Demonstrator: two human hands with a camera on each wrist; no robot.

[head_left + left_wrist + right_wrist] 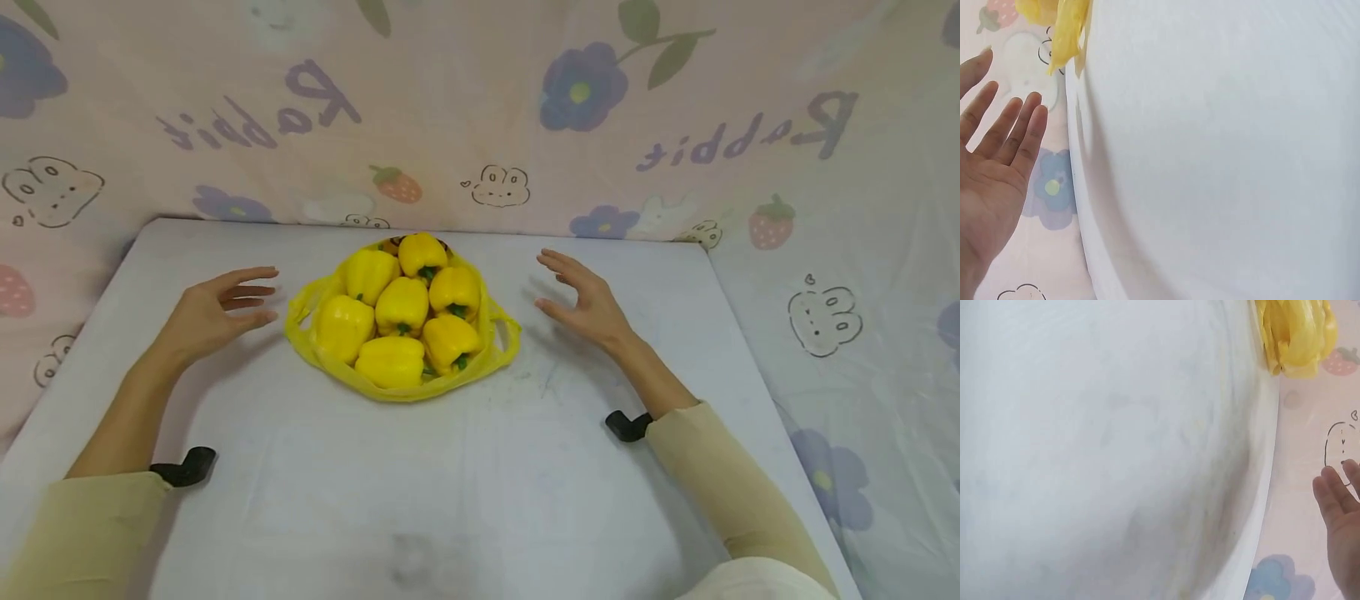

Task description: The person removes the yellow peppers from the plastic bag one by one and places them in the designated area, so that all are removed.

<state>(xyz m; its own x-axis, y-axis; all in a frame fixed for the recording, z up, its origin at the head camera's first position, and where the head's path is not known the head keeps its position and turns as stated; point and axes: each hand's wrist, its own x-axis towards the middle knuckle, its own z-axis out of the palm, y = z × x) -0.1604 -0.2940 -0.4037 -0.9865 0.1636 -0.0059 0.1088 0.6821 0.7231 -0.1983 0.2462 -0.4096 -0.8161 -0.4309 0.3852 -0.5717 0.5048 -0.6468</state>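
A yellow plastic bag (pixel 408 393) stands at the back middle of the table, its mouth spread wide and a handle loop out to each side. Several yellow bell peppers (pixel 402 306) with green stems fill it. To the left of the bag my left hand (pixel 213 312) hovers with its fingers extended, apart from the handle. My right hand (pixel 588 300) is held up on the other side, farther from the bag, fingers spread loosely. Neither hand holds anything. In the left wrist view, the left palm (pixel 994 194) shows bare; the right wrist view catches part of the bag (pixel 1297 337).
The white table (pixel 337 500) has its back edge against a pink curtain (pixel 450 100) printed with rabbits, flowers and strawberries. A black wrist mount (pixel 187 467) sticks out by the left sleeve, another mount (pixel 626 425) by the right one. Faint marks dot the tabletop right of the bag.
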